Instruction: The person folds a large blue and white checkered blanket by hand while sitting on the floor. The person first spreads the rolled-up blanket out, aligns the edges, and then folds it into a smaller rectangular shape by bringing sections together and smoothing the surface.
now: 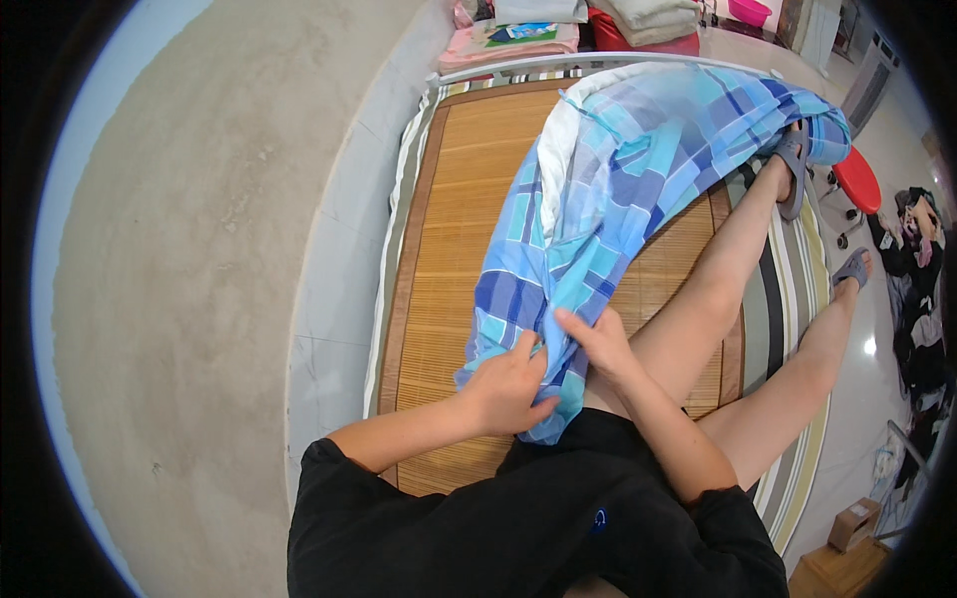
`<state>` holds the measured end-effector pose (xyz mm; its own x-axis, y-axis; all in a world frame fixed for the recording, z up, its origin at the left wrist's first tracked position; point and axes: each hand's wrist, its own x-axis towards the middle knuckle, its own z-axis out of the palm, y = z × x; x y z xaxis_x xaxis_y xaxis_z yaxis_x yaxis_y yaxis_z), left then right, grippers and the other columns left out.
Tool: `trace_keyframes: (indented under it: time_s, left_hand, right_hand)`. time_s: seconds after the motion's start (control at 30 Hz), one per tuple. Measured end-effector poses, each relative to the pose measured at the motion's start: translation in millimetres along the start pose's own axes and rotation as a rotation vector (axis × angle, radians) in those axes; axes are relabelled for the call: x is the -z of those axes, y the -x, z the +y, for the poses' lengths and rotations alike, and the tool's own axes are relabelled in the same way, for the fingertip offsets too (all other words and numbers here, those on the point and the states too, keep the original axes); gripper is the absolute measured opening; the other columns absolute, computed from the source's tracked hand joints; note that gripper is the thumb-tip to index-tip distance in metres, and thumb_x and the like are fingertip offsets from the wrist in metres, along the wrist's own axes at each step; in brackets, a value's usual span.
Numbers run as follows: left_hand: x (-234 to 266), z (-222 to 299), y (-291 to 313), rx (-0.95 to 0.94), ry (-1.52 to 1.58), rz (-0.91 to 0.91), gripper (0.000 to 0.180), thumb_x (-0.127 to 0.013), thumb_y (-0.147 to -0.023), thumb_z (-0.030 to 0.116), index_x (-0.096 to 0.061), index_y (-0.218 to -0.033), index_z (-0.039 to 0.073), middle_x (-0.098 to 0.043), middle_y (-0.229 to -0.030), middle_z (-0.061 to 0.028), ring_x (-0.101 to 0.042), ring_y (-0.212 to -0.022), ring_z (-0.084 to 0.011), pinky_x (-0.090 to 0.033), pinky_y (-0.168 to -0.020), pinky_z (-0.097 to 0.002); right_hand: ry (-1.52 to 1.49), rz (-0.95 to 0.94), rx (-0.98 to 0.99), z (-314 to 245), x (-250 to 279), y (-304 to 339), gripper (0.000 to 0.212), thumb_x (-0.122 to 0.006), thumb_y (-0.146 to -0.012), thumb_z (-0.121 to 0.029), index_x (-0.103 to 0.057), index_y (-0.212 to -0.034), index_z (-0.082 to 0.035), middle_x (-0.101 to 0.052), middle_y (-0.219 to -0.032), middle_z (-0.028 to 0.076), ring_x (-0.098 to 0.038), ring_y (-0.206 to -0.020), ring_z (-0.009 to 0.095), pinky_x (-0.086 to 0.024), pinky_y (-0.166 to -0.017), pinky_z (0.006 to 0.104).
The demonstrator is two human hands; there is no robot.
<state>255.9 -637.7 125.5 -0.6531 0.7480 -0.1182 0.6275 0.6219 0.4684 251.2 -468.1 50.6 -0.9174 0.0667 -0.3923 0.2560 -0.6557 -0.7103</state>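
- The left hand is curled around a bunch of the blue checked quilt cover, at its near end.
- The right hand pinches the cover just beside it, with the thumb on top.
- From both hands, the cover runs away over the bamboo mat to the bed's far edge, then bends right, close to the left foot's grey slipper.
- White cloth shows along the cover's left side near the far end.
- Left of the cover, a wide strip of mat reaches the brown border. Past that is the tiled wall.
- Right of the cover, there is less room: the left leg crosses the mat there.
- The striped sheet makes the bed's right edge, beside the floor.
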Motion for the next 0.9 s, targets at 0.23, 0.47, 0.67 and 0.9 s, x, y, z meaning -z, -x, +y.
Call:
trace_keyframes:
  time_s: [0.23, 0.47, 0.67, 0.9]
  left_hand:
    - [24, -85, -10, 0.419, 0.791, -0.021, 0.037, -0.055, -0.084, 0.003, -0.059, -0.121, 0.007, -0.056, -0.102, -0.0093, -0.055, -0.081, -0.0127, -0.046, -0.074, -0.0245]
    - [11, -87, -2, 0.012, 0.369, 0.033, 0.048, -0.068, -0.078, 0.013, -0.057, -0.124, 0.008, -0.047, -0.105, -0.0116, -0.050, -0.094, -0.0240, -0.044, -0.084, -0.0308]
    - [10, -86, -19, 0.103, 0.610, 0.116, 0.030, -0.059, -0.080, 0.003, -0.062, -0.110, 0.002, -0.063, -0.104, -0.0147, -0.059, -0.096, -0.0265, -0.046, -0.084, -0.0344]
    - [-17, -126, 12, 0.422, 1.631, 0.419, 0.038, -0.042, -0.100, 0.023, -0.049, -0.125, -0.004, -0.057, -0.123, -0.0140, -0.059, -0.107, -0.0253, -0.048, -0.096, -0.0398]
  right_hand:
    - [0.287, 0.056, 0.135, -10, 15, -17, 0.039, -0.054, -0.096, -0.026, -0.055, -0.116, 0.007, -0.061, -0.109, 0.008, -0.056, -0.096, 0.015, -0.044, -0.087, 0.0303]
    - [-0.176, 0.001, 0.052, -58, -42, -33, 0.035, -0.051, -0.098, -0.026, -0.053, -0.116, 0.004, -0.059, -0.109, 0.009, -0.058, -0.096, 0.018, -0.049, -0.080, 0.0316]
    - [-0.054, -0.397, -0.005, -54, -69, -55, 0.043, -0.055, -0.094, -0.033, -0.051, -0.116, 0.004, -0.059, -0.110, 0.011, -0.058, -0.097, 0.021, -0.047, -0.085, 0.0386]
    - [0.979, -0.472, 0.377, -2, -19, 24, 0.023, -0.071, -0.079, -0.013, -0.060, -0.094, 0.000, -0.060, -0.079, 0.009, -0.056, -0.068, 0.018, -0.046, -0.063, 0.0278]
